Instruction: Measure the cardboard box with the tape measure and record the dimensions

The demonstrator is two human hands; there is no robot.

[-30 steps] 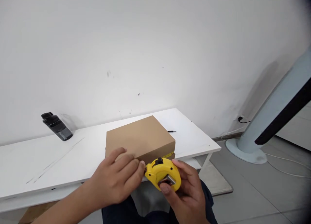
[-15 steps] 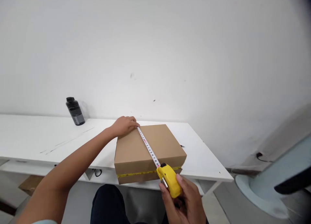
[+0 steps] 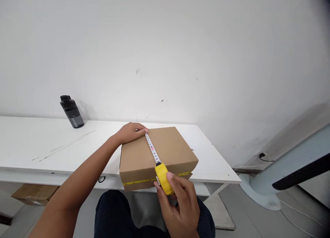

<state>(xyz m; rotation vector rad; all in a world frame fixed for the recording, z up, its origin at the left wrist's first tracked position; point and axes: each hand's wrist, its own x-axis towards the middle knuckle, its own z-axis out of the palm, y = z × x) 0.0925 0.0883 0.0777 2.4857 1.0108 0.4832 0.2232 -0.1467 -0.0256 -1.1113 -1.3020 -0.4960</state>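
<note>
A brown cardboard box with a yellow strip along its front seam lies on the white table. My left hand rests on the box's far edge, fingers pinched on the end of the white tape blade. The blade runs across the box top to the yellow tape measure case, gripped in my right hand at the box's near edge.
A black bottle stands at the back left of the table by the white wall. A pale tower fan leans at the right on the grey floor, with cables. A cardboard piece lies under the table at the left.
My left hand pulled the blade from the case out across the box to its far edge. My right hand has since brought the case up against the near edge, shortening the blade.
</note>
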